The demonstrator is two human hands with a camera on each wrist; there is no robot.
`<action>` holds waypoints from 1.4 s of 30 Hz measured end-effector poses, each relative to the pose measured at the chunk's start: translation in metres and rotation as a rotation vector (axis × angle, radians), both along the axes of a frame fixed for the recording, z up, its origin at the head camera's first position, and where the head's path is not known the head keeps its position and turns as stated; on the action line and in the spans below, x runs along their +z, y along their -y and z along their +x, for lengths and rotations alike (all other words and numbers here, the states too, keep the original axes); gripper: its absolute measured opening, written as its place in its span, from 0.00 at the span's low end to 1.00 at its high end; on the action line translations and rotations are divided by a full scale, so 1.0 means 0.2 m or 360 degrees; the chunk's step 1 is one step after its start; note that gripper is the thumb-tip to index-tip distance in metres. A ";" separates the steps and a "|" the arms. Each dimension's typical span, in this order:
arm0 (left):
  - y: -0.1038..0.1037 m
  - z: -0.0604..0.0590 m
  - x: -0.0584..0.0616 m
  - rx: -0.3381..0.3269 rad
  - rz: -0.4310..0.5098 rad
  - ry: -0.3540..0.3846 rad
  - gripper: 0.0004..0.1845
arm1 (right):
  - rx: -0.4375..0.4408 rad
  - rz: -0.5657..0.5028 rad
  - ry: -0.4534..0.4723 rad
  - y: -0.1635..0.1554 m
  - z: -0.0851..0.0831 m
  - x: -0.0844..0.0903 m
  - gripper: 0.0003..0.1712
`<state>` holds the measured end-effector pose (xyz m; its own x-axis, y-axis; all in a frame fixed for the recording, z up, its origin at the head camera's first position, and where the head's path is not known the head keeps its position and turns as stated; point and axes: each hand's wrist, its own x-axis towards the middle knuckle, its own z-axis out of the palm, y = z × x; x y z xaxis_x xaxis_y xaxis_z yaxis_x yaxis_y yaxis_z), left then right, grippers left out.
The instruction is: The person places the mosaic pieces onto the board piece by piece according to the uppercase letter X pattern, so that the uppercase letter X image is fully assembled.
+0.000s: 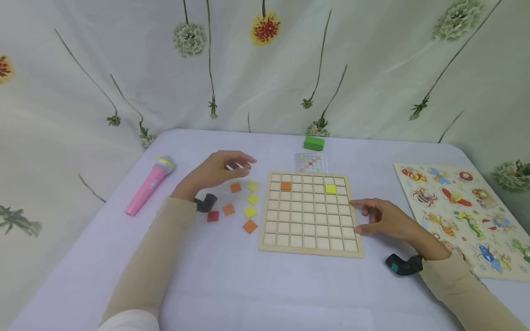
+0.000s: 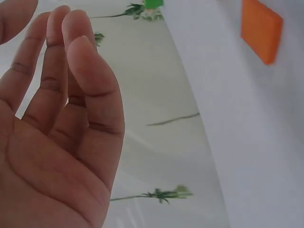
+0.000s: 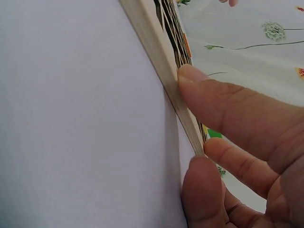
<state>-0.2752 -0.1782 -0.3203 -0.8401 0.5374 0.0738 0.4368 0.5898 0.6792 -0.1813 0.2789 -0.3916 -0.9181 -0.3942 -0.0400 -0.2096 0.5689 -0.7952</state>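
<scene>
A pink microphone [image 1: 150, 185] lies at the left of the lilac surface [image 1: 232, 285], near its left edge. Right of it, the left hand [image 1: 217, 171] hovers over loose tiles [image 1: 242, 204], its grip relaxed and holding nothing; the left wrist view shows bare, lightly bent fingers [image 2: 71, 80] above the cloth. Seven tiles lie in a cluster at centre left, just beside the board [image 1: 309, 213]: three orange, three yellow, one red.

The board, a pale wooden grid, sits at centre. Only two cells are filled: an orange tile [image 1: 286, 185] at its upper left and a yellow tile [image 1: 330, 188] at its upper right. The work looks barely begun, with most cells bare and the loose tiles unplaced. A small pattern card [image 1: 310, 162] lies just behind the board, and a green block [image 1: 313, 143] beyond it near the far edge.

The right hand [image 1: 387, 219] rests at the board's right edge; its fingertips [image 3: 190, 76] press the side, steadying rather than clasping it. At far right an insect puzzle [image 1: 468, 216] lies near the surface's right edge. Open room lies in front of the board, at lower centre.
</scene>
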 end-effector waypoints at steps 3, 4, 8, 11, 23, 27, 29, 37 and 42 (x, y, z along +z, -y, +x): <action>0.06 -0.05 -0.06 0.0040 -0.0055 0.0090 0.21 | -0.0016 0.0012 0.0007 0.00 0.00 0.00 0.41; 0.08 -0.07 -0.08 0.0051 -0.0080 0.0124 0.21 | -0.0020 0.0015 0.0008 0.00 0.00 0.00 0.41; 0.15 -0.10 -0.13 0.0104 -0.0181 0.0258 0.22 | -0.0020 0.0008 0.0000 0.01 0.01 0.00 0.40; 0.18 -0.12 -0.15 0.0135 -0.0243 0.0341 0.24 | -0.0013 -0.0010 -0.0002 0.01 0.01 0.00 0.40; 0.18 -0.12 -0.21 0.0124 -0.0408 0.0418 0.23 | -0.0028 -0.0003 -0.0010 -0.01 0.01 -0.01 0.40; 0.18 -0.12 -0.20 0.0143 -0.0421 0.0421 0.21 | -0.0017 -0.0016 -0.0014 -0.01 0.00 -0.01 0.40; 0.19 -0.11 -0.20 0.0153 -0.0418 0.0430 0.21 | -0.0011 -0.0023 -0.0017 0.00 0.00 -0.01 0.40; 0.19 -0.10 -0.20 0.0126 -0.0395 0.0442 0.20 | -0.0002 -0.0036 -0.0034 0.00 0.00 -0.02 0.39; 0.19 -0.10 -0.20 0.0163 -0.0366 0.0418 0.18 | -0.0006 -0.0035 -0.0037 -0.01 0.00 -0.02 0.40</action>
<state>-0.2958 -0.2160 -0.3606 -0.8647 0.4269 -0.2646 0.1960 0.7719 0.6047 -0.1813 0.2806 -0.3951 -0.9203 -0.3911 -0.0102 -0.2258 0.5523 -0.8025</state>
